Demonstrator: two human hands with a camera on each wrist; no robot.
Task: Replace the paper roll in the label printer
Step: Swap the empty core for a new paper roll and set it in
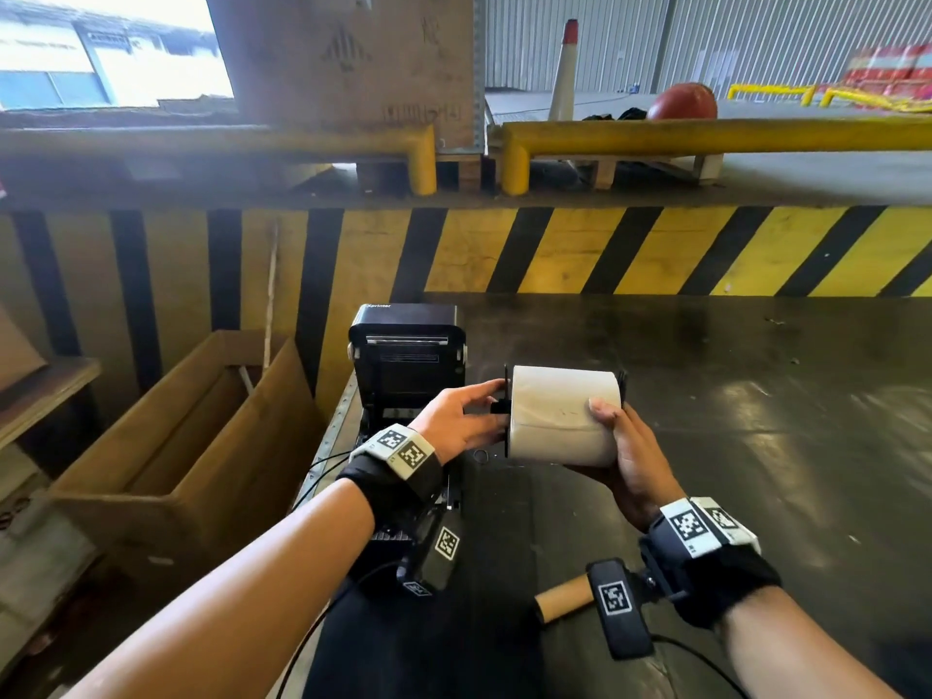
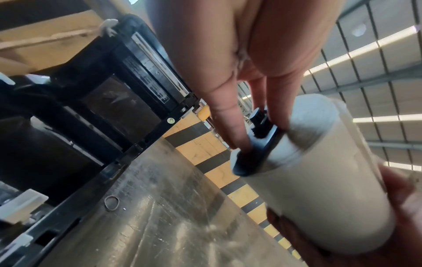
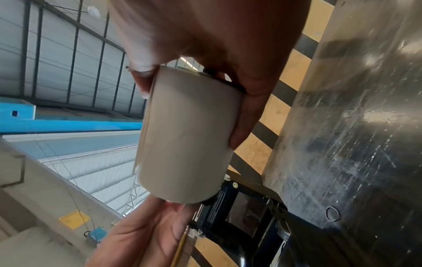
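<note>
Left of the full white cylindrical paper roll (image 1: 564, 415), the black plastic label printer (image 1: 407, 360) stands open on the dark metal tabletop (image 1: 731, 396). The left hand (image 1: 456, 421) is seen pinching the black plastic spindle flange (image 2: 255, 144) at the roll's left end. The roll is judged stiff, fairly light and smooth, best held around its girth. The right hand (image 1: 630, 454) cradles it, fingers clamped underneath, thumb on top.

Two hands, the left hand (image 1: 456, 421) and the right hand (image 1: 628, 454), share one white paper roll (image 1: 562, 416). One black label printer (image 1: 408, 355) stands open at the far left, one bare cardboard core (image 1: 560, 597) lies near, one rubber band (image 2: 111, 203) on the one table (image 1: 756, 396), one cardboard box (image 1: 176, 446) left.
</note>
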